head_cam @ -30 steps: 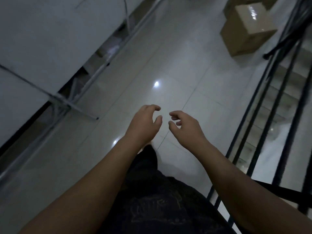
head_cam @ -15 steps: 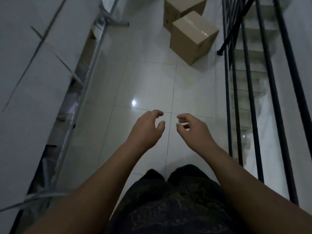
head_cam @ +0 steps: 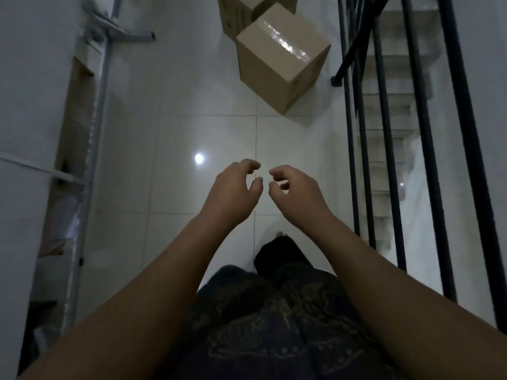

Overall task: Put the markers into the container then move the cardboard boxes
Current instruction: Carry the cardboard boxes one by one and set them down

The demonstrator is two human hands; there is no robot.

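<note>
The one head-worn camera is looking forward and steeply down at the floor [head_cam: 208, 105], close above the person's arms, with the railing [head_cam: 384, 133] running along the floor's right.

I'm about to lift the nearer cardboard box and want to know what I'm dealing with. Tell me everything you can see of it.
The nearer cardboard box is plain brown, shut, its top seam sealed with glossy clear tape. It stands on the white tiled floor, turned corner-on toward the person, close beside the black railing. A second box sits right behind it; contact is unclear. Neither hand touches it.
</note>
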